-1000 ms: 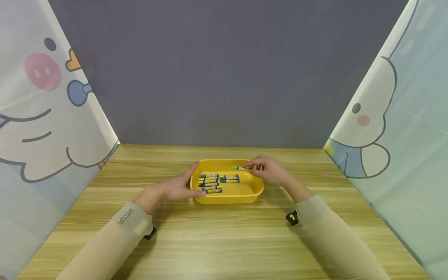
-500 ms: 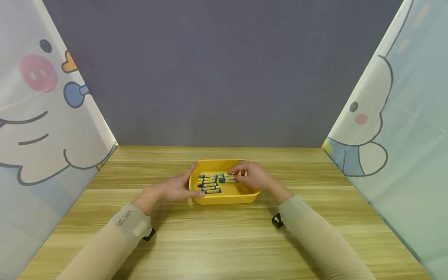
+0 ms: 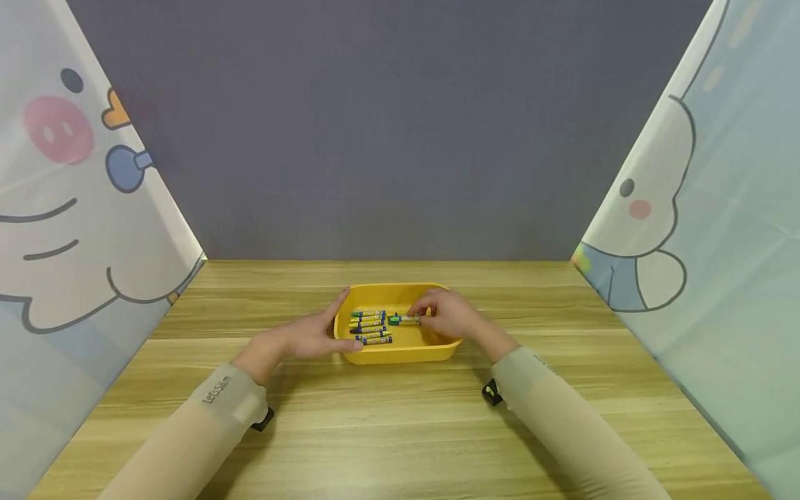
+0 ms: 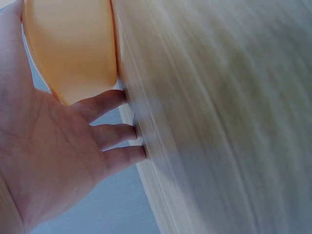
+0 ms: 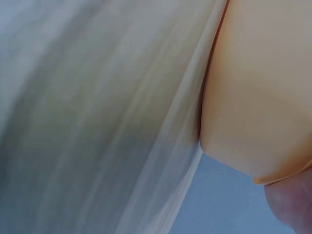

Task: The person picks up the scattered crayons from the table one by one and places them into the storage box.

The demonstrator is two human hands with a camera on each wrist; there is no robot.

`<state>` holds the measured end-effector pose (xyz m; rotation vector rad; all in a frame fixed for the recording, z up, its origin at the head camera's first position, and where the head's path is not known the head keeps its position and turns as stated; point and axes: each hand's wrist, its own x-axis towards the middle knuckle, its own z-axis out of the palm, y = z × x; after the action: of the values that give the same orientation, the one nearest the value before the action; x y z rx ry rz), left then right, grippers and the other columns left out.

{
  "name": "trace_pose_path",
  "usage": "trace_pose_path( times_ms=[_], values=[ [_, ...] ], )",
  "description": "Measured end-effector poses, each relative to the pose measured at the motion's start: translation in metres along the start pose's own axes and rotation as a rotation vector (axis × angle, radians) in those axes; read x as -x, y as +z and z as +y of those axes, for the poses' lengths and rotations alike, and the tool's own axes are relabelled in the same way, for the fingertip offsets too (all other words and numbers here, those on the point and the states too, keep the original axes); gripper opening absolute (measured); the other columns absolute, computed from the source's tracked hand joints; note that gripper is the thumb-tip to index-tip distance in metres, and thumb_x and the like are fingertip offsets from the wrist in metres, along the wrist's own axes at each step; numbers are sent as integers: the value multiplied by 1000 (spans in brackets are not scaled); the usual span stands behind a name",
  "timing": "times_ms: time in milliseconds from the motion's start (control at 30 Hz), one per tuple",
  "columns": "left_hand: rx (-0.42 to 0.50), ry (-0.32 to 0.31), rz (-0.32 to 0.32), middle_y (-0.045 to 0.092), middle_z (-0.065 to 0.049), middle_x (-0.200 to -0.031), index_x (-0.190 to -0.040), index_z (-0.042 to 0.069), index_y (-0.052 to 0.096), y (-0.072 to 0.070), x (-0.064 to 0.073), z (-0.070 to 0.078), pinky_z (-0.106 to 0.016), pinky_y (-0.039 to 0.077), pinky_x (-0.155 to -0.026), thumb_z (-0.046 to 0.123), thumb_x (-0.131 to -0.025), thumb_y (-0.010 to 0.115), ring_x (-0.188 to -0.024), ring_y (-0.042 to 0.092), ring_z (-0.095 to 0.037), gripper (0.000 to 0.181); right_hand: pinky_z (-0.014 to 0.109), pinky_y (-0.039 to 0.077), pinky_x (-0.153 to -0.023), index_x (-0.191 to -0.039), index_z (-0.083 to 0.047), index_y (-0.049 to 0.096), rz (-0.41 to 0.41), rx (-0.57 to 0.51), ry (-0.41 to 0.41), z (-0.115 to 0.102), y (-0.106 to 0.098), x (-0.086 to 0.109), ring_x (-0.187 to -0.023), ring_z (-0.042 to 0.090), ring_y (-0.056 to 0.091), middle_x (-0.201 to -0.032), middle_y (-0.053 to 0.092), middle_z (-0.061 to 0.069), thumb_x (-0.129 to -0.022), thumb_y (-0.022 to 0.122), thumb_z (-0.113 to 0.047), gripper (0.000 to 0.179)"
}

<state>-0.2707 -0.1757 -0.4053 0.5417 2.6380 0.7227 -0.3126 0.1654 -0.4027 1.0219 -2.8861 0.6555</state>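
A yellow plastic tray (image 3: pixel 400 355) lies on the wooden table with several crayons in blue-and-yellow wrappers inside. One column of crayons (image 3: pixel 369 323) lines the tray's left part, tips to the left. My left hand (image 3: pixel 312 335) spreads around the tray's left end, thumb along the front rim. In the left wrist view, other fingers of that hand (image 4: pixel 53 136) reach straight down to the table. My right hand (image 3: pixel 446 314) dips into the tray from the right and pinches a green-tipped crayon (image 3: pixel 407 319) among a second short column. Its fingertips partly cover those crayons.
The wooden table (image 3: pixel 387 430) extends around the tray. A dark grey panel (image 3: pixel 387 139) rises behind it, and cartoon-printed curtains (image 3: pixel 56 208) flank both sides. The tray's outer wall (image 5: pixel 253 87) fills much of the right wrist view.
My right hand has carried the green-tipped crayon from the tray's back right rim leftward and down to the second column. My left hand keeps its place at the tray's left end.
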Motion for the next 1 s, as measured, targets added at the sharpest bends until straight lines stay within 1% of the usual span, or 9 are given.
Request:
trace_pose_path(
  times_ms=[133, 267, 367, 467, 667, 833, 1000],
  values=[
    [3, 0, -2, 25, -33, -177, -173, 40, -24, 1, 0, -1, -70, 33, -129, 82, -93, 66, -158, 38, -56, 127, 34, 55, -85, -114, -27, 87, -34, 41, -32, 1, 2, -1, -86, 7, 62, -105, 76, -9, -98, 71, -13, 26],
    [9, -1, -1, 26, -33, -176, -173, 40, -24, 1, 0, -1, -70, 34, -128, 80, -94, 67, -158, 39, -56, 126, 35, 54, -93, -113, -33, 87, -65, 103, -54, 1, 3, -2, -86, 3, 62, -101, 77, -16, -97, 74, -18, 26],
    [16, -2, 1, 25, -32, -177, -173, 41, -23, 1, 0, -1, -70, 33, -129, 79, -95, 68, -158, 39, -56, 126, 35, 54, -95, -112, -35, 87, -77, 142, -59, 0, 3, -2, -84, 2, 61, -99, 78, -17, -96, 75, -20, 24],
    [21, 1, 5, 25, -32, -177, -173, 42, -23, 1, -1, -2, -70, 33, -129, 81, -94, 68, -158, 38, -56, 126, 36, 55, -94, -112, -35, 87, -86, 163, -56, -2, 2, -2, -83, 1, 62, -97, 79, -16, -97, 77, -21, 23],
    [26, -3, 8, 25, -32, -177, -172, 43, -23, 1, 0, -1, -70, 33, -128, 80, -94, 68, -158, 39, -56, 126, 38, 59, -94, -114, -35, 87, -103, 174, -25, -5, 1, -2, -88, 2, 68, -100, 80, -18, -100, 79, -22, 21],
    [28, -1, 8, 24, -31, -178, -173, 43, -22, 1, 0, -1, -70, 33, -129, 80, -94, 68, -159, 37, -55, 126, 41, 60, -97, -117, -35, 86, -110, 167, -6, -4, 2, -2, -92, 4, 71, -103, 80, -17, -100, 79, -22, 23],
    [36, -3, 4, 23, -31, -178, -173, 43, -22, 1, 0, 0, -71, 33, -128, 78, -95, 69, -159, 37, -55, 125, 38, 60, -92, -117, -35, 86, -114, 164, 5, -6, 0, -2, -90, 3, 70, -104, 79, -17, -98, 79, -22, 24]
  ],
)
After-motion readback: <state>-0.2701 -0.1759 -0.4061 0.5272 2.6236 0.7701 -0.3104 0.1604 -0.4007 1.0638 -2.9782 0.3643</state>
